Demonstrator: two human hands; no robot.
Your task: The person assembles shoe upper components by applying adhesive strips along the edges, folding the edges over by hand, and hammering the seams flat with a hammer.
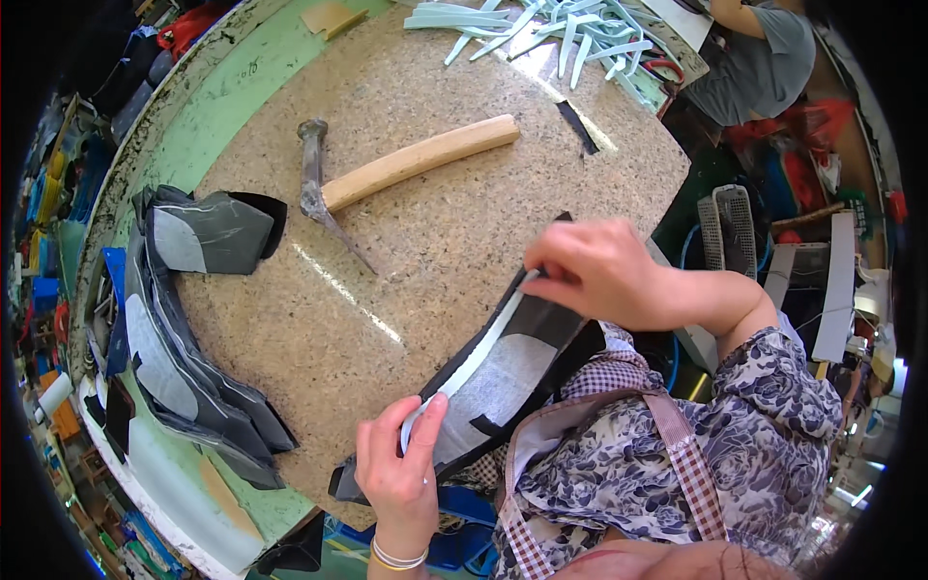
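Observation:
A long, curved black fabric piece [537, 321] with a pale grey patch [498, 382] lies slanting across the near edge of the stone slab. Along its far edge runs a narrow white strip [474, 361]. My right hand [614, 275] pinches the strip and fabric edge at the upper end, thumb against fingers. At the lower end, my left hand [398, 464] has its thumb and forefinger closed about the strip, whose end curls between them. The left hand's other fingers rest by the black piece, partly hidden.
A hammer [420, 162] with a wooden handle lies on the slab [425, 256]. Stacked black pieces [208, 338] lie at left. Pale blue strips [570, 29] are heaped at the far edge, beside red-handled scissors [665, 70]. Another person [759, 68] sits at upper right.

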